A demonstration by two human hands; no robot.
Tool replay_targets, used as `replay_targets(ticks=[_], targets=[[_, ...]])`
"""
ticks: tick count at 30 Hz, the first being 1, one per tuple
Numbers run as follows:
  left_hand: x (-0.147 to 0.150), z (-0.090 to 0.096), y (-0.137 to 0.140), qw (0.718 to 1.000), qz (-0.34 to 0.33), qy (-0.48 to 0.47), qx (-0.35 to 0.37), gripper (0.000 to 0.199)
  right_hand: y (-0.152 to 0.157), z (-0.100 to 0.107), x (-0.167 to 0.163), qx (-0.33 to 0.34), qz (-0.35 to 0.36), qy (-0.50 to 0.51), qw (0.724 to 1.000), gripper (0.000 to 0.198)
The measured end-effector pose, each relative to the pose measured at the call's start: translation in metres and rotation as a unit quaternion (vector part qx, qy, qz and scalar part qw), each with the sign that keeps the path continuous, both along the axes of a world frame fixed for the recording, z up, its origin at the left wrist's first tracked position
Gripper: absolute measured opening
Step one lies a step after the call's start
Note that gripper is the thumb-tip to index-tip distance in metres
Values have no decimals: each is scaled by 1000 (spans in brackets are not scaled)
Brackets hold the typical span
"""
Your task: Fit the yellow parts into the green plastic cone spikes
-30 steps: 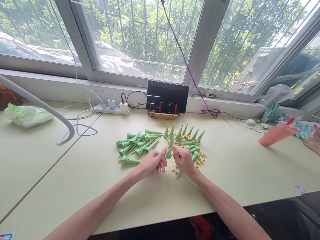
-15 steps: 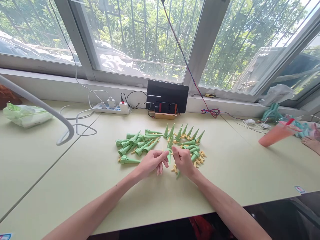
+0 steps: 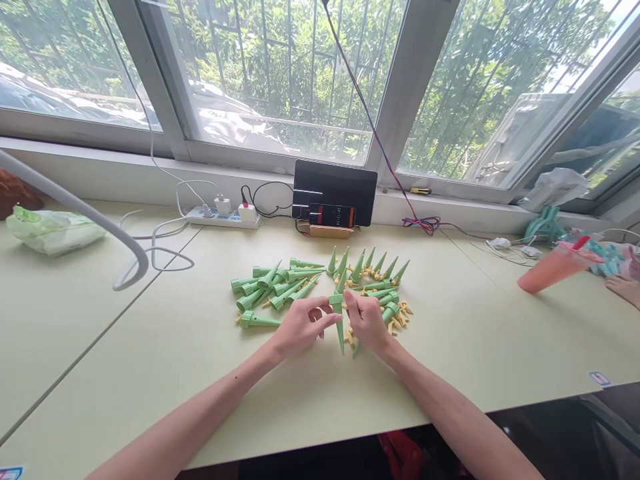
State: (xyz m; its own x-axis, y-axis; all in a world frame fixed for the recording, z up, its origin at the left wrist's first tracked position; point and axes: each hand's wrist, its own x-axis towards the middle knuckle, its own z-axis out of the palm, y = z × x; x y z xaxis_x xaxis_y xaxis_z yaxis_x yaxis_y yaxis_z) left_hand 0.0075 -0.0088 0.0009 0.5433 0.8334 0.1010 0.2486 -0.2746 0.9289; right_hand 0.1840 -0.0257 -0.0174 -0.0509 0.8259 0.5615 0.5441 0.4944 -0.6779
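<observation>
While the left hand [image 3: 301,321] grasps a green conical plastic spike [image 3: 340,330] point-down, the right hand [image 3: 369,320], apparently gripping a small yellow plastic peg [image 3: 345,307], should push straight.

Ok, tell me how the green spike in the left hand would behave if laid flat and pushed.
The green plastic spike held in the left hand is likely stiff: its taper runs straight. It's probably light, since similar spikes lying nearby show hollow ends. Its round, tapering body suggests it may roll in a curve.
</observation>
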Motion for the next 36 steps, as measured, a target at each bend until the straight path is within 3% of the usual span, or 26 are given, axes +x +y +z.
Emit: replay_targets(ticks=[9, 28, 36], targets=[[0, -7, 2, 986, 22, -1, 167, 18, 0, 2, -2, -26, 11, 15, 999, 52], [-2, -7, 2, 960, 40, -13, 275, 25, -1, 1, -1, -40, 17, 34, 998, 55], [-5, -9, 6, 936, 31, -10, 351, 24, -1, 1, -1, -56, 29, 31, 998, 54]])
